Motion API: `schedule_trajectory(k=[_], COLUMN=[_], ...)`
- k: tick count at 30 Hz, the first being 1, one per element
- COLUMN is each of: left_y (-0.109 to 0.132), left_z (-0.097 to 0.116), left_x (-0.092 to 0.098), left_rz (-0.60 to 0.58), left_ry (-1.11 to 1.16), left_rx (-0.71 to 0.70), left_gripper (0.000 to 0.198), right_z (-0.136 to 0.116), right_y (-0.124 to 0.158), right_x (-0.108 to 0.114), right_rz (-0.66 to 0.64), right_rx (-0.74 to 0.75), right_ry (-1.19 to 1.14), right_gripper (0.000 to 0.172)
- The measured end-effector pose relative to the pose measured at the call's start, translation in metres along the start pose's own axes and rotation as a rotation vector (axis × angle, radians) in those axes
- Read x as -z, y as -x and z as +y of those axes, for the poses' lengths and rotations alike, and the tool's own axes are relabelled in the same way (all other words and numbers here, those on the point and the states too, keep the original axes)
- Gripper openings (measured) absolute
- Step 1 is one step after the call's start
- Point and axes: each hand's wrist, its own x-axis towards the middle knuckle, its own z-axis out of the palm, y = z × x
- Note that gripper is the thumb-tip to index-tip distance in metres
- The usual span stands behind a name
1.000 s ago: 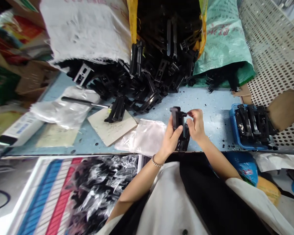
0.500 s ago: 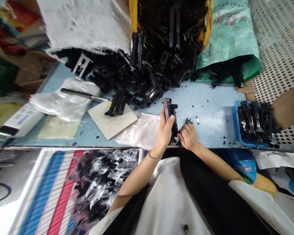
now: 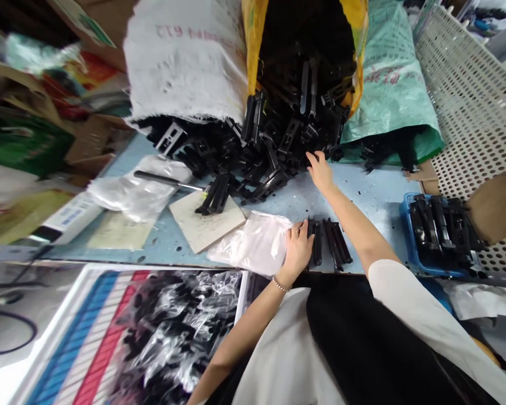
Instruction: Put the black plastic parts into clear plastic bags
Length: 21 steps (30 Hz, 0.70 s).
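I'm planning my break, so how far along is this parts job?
Looks done: a few black parts lie side by side at the table edge, and more fill the blue tray. In hand: the left hand rests on them; the right hand reaches the pile. Left: that big pile spilling from the sacks.

Red print runs upside down across the far white woven sack (image 3: pixel 185 73). It seems to be capital letters and digits, too smeared to read surely. The green sack (image 3: pixel 388 84), far right, bears faint red characters, also illegible. The blue label on the white carton (image 3: pixel 73 214) at left is unreadable.
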Motion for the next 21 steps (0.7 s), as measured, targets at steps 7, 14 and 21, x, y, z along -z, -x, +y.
schedule_trajectory(k=[7, 14, 21], left_y=[-0.048, -0.056, -0.008], left_z=[0.013, 0.048, 0.065], left_x=[0.039, 0.045, 0.038], left_rz=[-0.027, -0.157, -0.265], left_ry=[0.84, 1.196, 0.963], left_rx=[0.258, 0.415, 0.319], left_gripper=[0.054, 0.062, 0.07], right_z=[-0.009, -0.017, -0.006], right_y=[0.111, 0.209, 0.156], right_x=[0.027, 0.041, 0.042], right_rz=[0.285, 0.14, 0.237], right_rx=[0.157, 0.243, 0.26], right_ry=[-0.358, -0.51, -0.288], right_gripper=[0.029, 0.036, 0.06])
